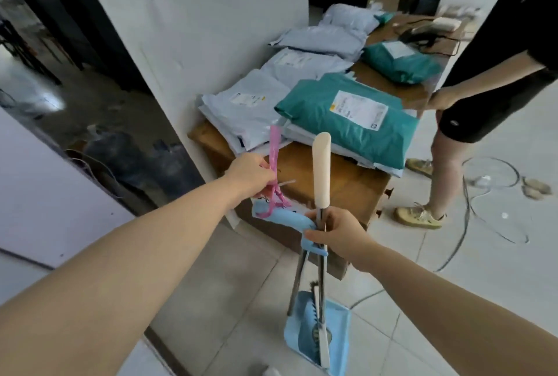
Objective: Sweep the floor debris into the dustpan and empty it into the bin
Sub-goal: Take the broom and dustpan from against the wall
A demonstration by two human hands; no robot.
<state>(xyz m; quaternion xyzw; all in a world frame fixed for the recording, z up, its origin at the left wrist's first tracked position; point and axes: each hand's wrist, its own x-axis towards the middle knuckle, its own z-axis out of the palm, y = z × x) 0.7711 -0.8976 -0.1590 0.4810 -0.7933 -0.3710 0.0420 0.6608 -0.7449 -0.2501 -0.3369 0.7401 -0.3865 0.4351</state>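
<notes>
Our two forearms reach out; our right hand (338, 233) grips both poles so the broom (321, 170) stays nested in the dustpan (338, 333) standing on the floor below; our left hand (250, 175) pinches a pink strip (275, 149), probably floor debris; no bin shows.

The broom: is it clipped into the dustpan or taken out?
Clipped in. The broom stands upright with its bristles down inside the blue dustpan, and the right hand holds both handles together.

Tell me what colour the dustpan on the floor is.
Light blue; the dustpan shows best in the head view.
</notes>
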